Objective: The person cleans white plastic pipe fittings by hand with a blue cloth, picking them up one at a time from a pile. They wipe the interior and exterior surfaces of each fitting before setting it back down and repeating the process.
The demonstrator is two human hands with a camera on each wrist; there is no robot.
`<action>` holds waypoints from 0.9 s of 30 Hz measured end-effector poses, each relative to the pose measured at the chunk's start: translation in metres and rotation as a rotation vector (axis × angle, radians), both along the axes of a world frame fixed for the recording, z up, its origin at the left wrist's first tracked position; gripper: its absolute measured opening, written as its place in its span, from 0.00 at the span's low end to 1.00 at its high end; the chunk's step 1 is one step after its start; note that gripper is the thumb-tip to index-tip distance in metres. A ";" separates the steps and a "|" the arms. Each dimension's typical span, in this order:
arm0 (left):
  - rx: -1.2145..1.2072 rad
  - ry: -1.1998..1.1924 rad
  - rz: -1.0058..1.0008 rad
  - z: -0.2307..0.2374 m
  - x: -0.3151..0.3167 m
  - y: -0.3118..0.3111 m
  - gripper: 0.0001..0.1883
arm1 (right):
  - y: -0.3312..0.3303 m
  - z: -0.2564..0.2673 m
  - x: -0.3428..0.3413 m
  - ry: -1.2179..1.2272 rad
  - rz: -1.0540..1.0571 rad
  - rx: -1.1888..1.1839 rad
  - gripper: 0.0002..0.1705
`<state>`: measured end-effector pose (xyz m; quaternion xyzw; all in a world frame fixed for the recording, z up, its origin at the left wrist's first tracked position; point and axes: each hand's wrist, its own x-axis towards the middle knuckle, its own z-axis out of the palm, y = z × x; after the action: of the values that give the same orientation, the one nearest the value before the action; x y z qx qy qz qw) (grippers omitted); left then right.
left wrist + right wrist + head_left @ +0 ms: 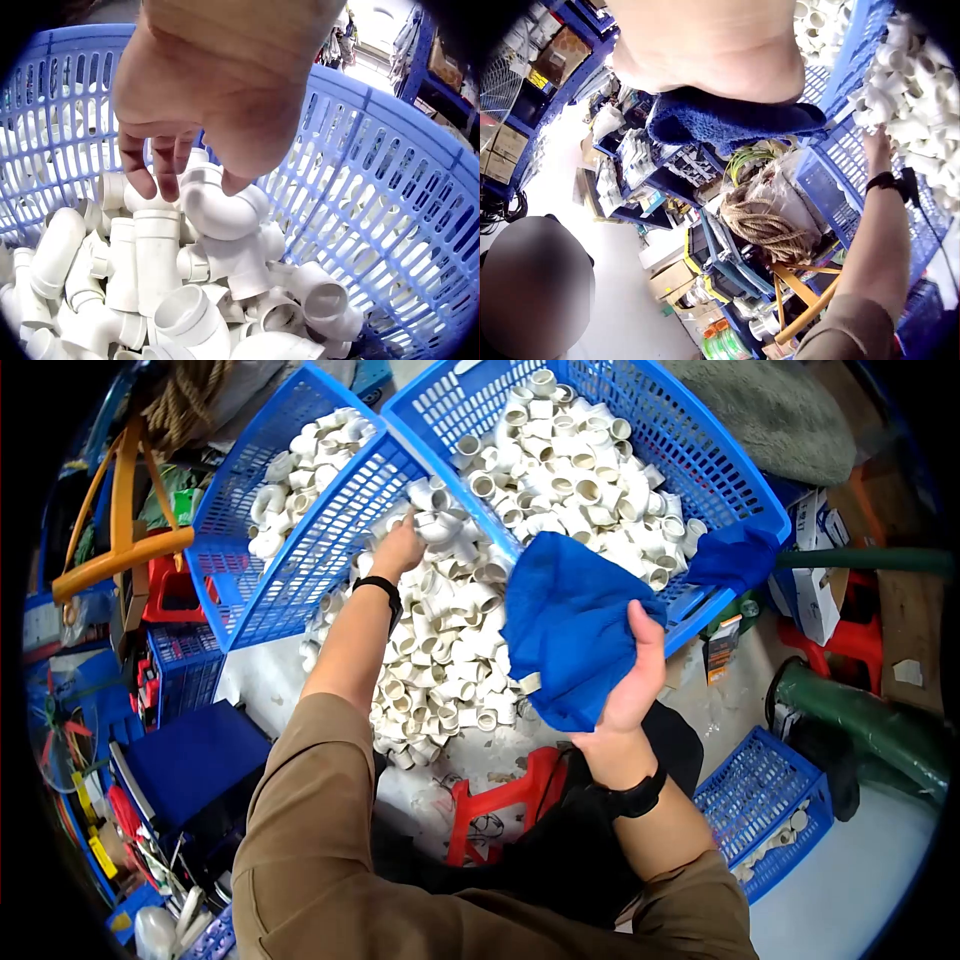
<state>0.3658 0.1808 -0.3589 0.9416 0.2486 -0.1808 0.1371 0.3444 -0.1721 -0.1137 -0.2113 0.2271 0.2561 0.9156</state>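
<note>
My left hand (400, 547) reaches down to a heap of white plastic pipe fittings (440, 670), close beside the blue crate walls. In the left wrist view its fingers hang loosely over the fittings, and the thumb tip is right at a curved elbow fitting (225, 212). My right hand (637, 680) holds up a blue cloth (570, 630) that has a small pale tag on its edge. The thumb lies along the cloth's near side, while the other fingers are hidden behind it. Seen from the right wrist, the cloth's underside looks fuzzy.
A large blue crate (425, 435) full of white fittings stands ahead, with another blue cloth (733, 557) over its right corner. To the left is a second blue crate (215, 530) of fittings. A red stool (500, 795) stands below, and a smaller blue basket (750, 790) lies right.
</note>
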 end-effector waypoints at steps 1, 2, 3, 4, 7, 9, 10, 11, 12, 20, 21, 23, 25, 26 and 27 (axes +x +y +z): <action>0.002 -0.027 -0.009 -0.013 0.003 0.006 0.37 | 0.003 0.003 0.001 0.023 -0.009 -0.023 0.24; 0.024 -0.027 -0.032 -0.025 0.005 0.011 0.34 | 0.004 0.003 0.002 0.047 -0.014 -0.044 0.24; 0.022 -0.048 -0.018 -0.031 0.008 0.013 0.31 | 0.003 0.000 0.004 0.053 -0.019 -0.050 0.24; 0.021 -0.070 -0.002 -0.035 0.010 0.014 0.27 | 0.002 -0.003 0.006 0.004 0.006 -0.036 0.23; 0.018 -0.282 0.049 -0.026 -0.003 0.002 0.18 | 0.000 -0.008 0.009 -0.029 0.048 -0.021 0.26; -0.023 -0.276 0.051 -0.018 -0.011 -0.006 0.16 | -0.009 -0.030 0.011 -0.143 0.112 0.117 0.29; -0.067 -0.269 0.053 -0.015 -0.017 -0.010 0.14 | -0.007 -0.034 0.011 -0.147 0.116 0.122 0.29; -0.107 -0.352 0.150 -0.012 -0.027 -0.017 0.14 | -0.005 -0.036 0.010 -0.152 0.135 -0.021 0.28; -0.171 -0.353 0.228 0.002 -0.037 -0.023 0.16 | -0.002 -0.034 0.009 -0.155 0.153 -0.164 0.27; -1.282 -0.805 0.693 0.164 -0.138 -0.137 0.29 | 0.037 -0.054 -0.028 -0.179 0.323 -0.283 0.24; -1.313 -0.826 0.601 0.180 -0.147 -0.149 0.31 | 0.048 -0.039 -0.037 -0.218 0.301 -0.287 0.25; -1.263 -0.830 0.463 0.194 -0.164 -0.163 0.36 | 0.055 -0.030 -0.052 -0.369 0.328 -0.337 0.20; -1.223 -0.817 0.451 0.200 -0.172 -0.163 0.44 | 0.055 -0.028 -0.056 -0.437 0.358 -0.340 0.24; -1.330 -0.931 0.425 0.198 -0.175 -0.164 0.43 | 0.055 -0.032 -0.057 -0.445 0.342 -0.403 0.23; -1.214 -0.924 0.349 0.188 -0.180 -0.161 0.41 | 0.052 -0.034 -0.057 -0.378 0.314 -0.410 0.22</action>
<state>0.1854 0.0198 -0.1712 0.6289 0.1685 0.1495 0.7441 0.2879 -0.1196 -0.1481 -0.4676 0.0645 0.2996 0.8291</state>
